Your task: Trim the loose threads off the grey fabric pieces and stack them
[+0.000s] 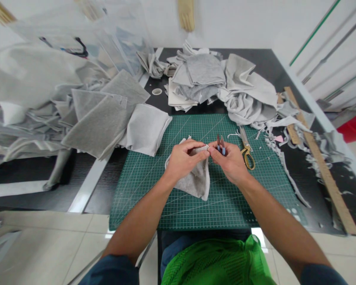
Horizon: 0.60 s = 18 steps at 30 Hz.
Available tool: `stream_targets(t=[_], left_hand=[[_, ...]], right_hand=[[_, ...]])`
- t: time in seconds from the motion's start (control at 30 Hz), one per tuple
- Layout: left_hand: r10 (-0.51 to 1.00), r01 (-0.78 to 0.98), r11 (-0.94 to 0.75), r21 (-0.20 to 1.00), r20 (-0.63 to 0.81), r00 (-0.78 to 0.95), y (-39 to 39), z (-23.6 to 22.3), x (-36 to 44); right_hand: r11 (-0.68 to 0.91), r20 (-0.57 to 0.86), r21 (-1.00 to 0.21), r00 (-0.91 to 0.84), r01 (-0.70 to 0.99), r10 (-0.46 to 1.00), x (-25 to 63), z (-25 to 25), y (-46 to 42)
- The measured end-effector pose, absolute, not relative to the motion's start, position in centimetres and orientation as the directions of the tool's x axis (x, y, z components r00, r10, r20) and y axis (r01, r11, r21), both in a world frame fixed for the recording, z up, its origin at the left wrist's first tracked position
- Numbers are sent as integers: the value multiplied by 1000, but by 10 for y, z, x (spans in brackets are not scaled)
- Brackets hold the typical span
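Observation:
A small piece of grey fabric (195, 183) hangs over the green cutting mat (139, 194). My left hand (182, 160) is closed on it, thumb and fingers pinching its upper edge. Thread snips (221, 145) sit in my right hand (230, 162), blades pointing up and away from me. The thumb and finger of that hand meet at the fabric's corner beside the left fingertips; whether they pinch the cloth or a thread is too small to tell. Scissors with gold handles (247, 149) lie on the mat just right of my right hand.
Folded grey cloths (198, 73) are stacked behind the mat, with crumpled fabric (249, 101) beside them. A large heap of grey pieces (101, 122) covers the left side. Wooden rulers (323, 166) and fabric scraps lie at right. A clear plastic bin (112, 31) stands back left.

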<state>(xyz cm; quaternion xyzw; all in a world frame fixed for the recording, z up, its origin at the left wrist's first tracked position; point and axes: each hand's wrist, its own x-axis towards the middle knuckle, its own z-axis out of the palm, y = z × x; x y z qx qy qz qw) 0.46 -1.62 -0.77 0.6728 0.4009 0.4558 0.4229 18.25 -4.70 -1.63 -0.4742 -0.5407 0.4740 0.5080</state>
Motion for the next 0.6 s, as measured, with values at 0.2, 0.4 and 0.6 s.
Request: stream_targets(t=[0.2, 0.4, 0.6], left_hand=[[941, 183, -329, 927, 304, 152, -19, -6, 6], [940, 245, -342, 907, 328, 96, -21, -6, 7], [913, 244, -398, 884, 356, 198, -22, -7, 8]], right_hand=[[70, 67, -996, -46, 62, 997, 181, -16, -47], [139, 136, -976, -28, 166, 990, 178, -1, -49], [148, 152, -970, 4, 193, 988, 180, 1, -48]])
